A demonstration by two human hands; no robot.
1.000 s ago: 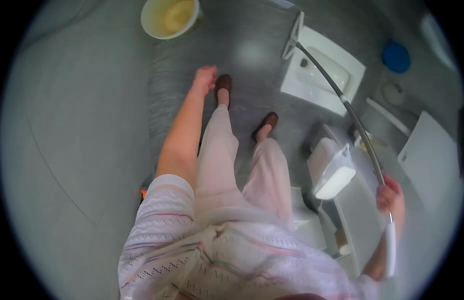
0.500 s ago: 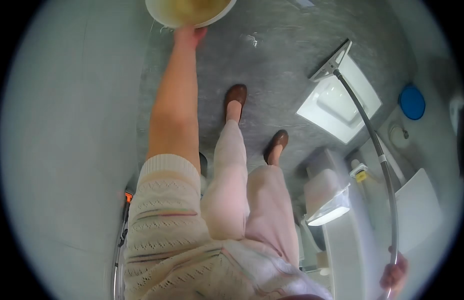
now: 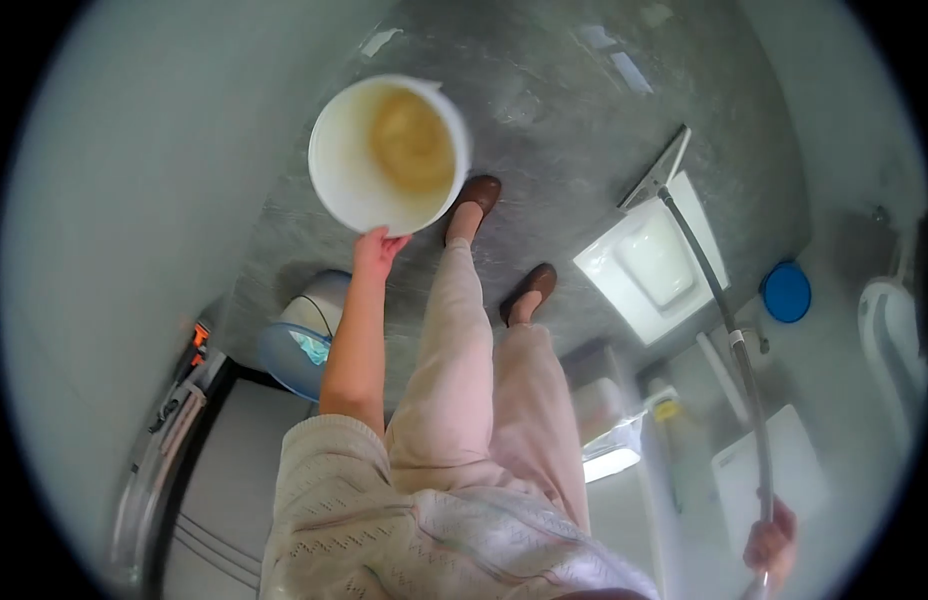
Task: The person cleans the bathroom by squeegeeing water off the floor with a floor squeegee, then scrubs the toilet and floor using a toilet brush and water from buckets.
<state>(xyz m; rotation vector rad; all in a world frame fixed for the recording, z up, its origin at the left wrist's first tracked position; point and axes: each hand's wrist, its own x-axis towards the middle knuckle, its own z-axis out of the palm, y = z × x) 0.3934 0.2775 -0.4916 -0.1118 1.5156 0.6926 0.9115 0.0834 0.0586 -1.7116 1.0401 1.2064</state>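
The left hand (image 3: 379,252) had its fingers closed in a narrow grip on the near rim of the white bucket (image 3: 340,165), which was left of centre, beyond the knees. Its mouth faced the wearer, and a yellowish patch showed inside, too blurred to read as liquid or stain. I could not tell whether its base touched the floor (image 3: 574,130).

At the near right, the right hand (image 3: 772,547) had its fingers curled round the pole (image 3: 706,255), with hardly any gap visible between them and the shaft. The pole ran to the far side, ending in a flat squeegee (image 3: 652,178) at the far edge of the white basin (image 3: 609,278); whether the two touched was unclear.

A white board (image 3: 769,475) stood just beyond the right hand, partly behind the pole. The blue disc (image 3: 786,292) was right of the basin. On the left, a blue-rimmed tub (image 3: 271,358) sat beside the left forearm, a pale teal cloth (image 3: 312,346) inside it.
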